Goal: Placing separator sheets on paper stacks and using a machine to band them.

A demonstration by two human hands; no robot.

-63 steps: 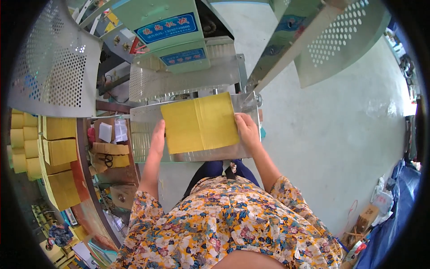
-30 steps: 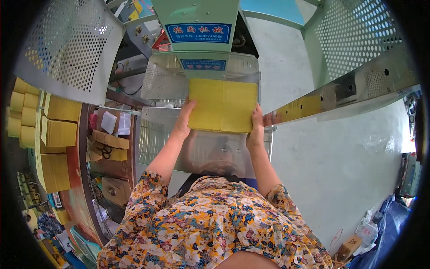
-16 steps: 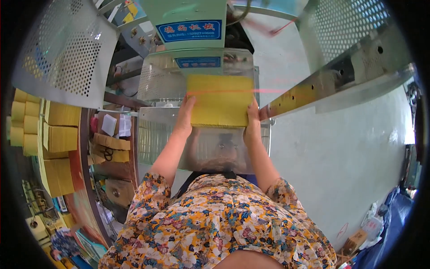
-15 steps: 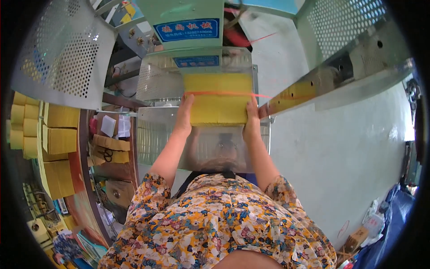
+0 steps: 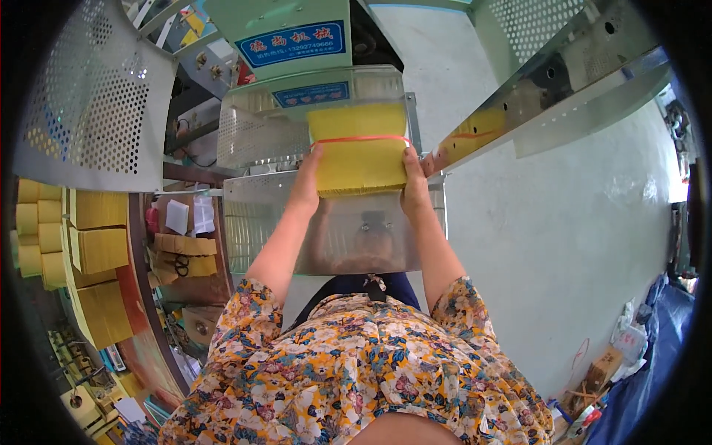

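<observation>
A thick stack of yellow paper (image 5: 362, 165) lies over the shiny metal trays of a machine, with a red band (image 5: 348, 139) running across it. My left hand (image 5: 305, 185) is closed on the stack's left side, with its thumb reaching up near the band. On the opposite side, my right hand (image 5: 414, 187) presses the right edge, its thumb beside the band's end. The band sits snugly around the stack, and the paper bulges a little above and below it. The fingers under the stack are mostly hidden.
Ahead stands a green machine housing (image 5: 285, 33) with a blue label. A perforated metal panel (image 5: 89, 104) rises at the left and a metal bar (image 5: 549, 78) slants along the right. More yellow stacks (image 5: 104, 250) sit at the left near scissors (image 5: 181, 265). A blue sheet (image 5: 638, 378) lies low right.
The red band, earlier stretched out past the stack's right side as a streak, now ends at its edge and pinches it. Both hands remain on the stack's sides.
</observation>
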